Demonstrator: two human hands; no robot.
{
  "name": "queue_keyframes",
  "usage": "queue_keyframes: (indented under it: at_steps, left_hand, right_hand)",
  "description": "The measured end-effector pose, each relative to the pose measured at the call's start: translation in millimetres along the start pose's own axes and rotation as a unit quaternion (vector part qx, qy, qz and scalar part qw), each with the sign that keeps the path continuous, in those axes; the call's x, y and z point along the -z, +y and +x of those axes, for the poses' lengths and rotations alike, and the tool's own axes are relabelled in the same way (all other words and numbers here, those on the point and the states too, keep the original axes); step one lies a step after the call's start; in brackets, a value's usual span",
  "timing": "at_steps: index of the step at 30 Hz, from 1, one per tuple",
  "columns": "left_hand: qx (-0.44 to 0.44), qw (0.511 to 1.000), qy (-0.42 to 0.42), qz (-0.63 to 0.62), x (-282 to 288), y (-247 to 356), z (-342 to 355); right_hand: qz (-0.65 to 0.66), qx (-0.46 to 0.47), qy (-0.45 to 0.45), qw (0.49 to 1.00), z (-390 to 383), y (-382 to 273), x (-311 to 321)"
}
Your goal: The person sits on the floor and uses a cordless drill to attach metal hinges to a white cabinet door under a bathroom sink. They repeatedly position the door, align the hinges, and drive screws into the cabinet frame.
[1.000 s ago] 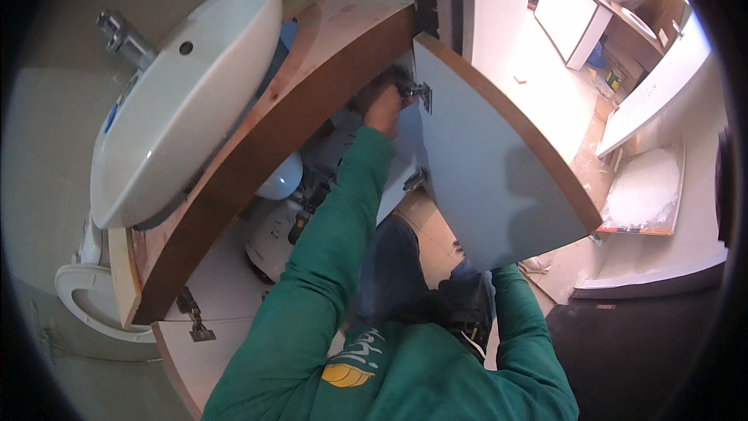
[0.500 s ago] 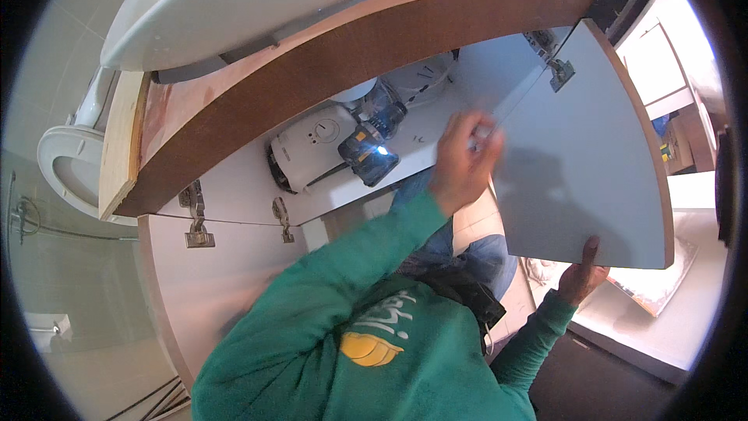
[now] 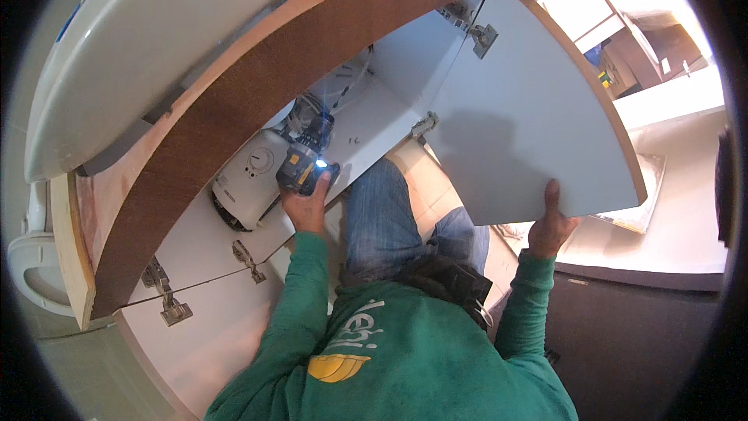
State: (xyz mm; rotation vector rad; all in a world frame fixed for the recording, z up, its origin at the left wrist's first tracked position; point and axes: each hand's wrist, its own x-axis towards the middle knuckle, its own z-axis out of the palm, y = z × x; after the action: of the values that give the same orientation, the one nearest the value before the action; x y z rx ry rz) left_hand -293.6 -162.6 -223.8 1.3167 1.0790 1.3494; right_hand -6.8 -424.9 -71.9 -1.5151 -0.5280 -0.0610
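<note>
My left hand (image 3: 306, 209) is closed on the battery end of a dark cordless drill (image 3: 299, 165), its thumb over the base and its other fingers mostly hidden. The drill lies inside the cabinet with its small light on, beside a white rounded appliance with a dial (image 3: 253, 171). With its thumb on the inner face, my right hand (image 3: 552, 228) grips the lower edge of a pale cabinet door (image 3: 538, 125). Two metal hinges are at that door's left edge, an upper hinge (image 3: 483, 40) and a lower hinge (image 3: 425, 125).
A curved brown wooden front (image 3: 226, 117) arches over the cabinet opening, below a white basin (image 3: 156, 39). At lower left, a second door (image 3: 206, 335) hangs open on its hinges. A toilet seat (image 3: 39, 273) is at far left. To the right is a white counter (image 3: 686, 187).
My left hand has moved from the right door's inner edge down and left onto the drill. The lower hinge, hidden before, now shows. My right hand keeps its grip, and the whole view has shifted.
</note>
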Motion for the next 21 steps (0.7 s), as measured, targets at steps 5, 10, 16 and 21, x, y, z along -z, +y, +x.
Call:
queue_keyframes:
  at_steps: [5, 10, 16, 21]
  left_hand:
    - [0.070, 0.978, -0.172, 0.093, 19.0, -5.4, 36.0]
    - [0.117, 0.967, -0.215, 0.066, 13.5, -9.6, 47.7]
    - [0.031, 0.981, -0.191, 0.032, -11.6, 9.3, 36.2]
    - [0.037, 0.964, -0.258, -0.046, -46.9, 91.1, 25.5]
  right_hand:
    - [-0.016, -0.015, 0.034, 0.999, -2.2, -4.7, -0.4]
    - [-0.019, -0.010, 0.038, 0.999, -3.9, -7.6, -3.2]
    - [-0.002, -0.013, 0.042, 0.999, -0.4, 2.8, 0.7]
    - [-0.005, -0.003, 0.053, 0.999, 1.9, 22.0, 17.2]
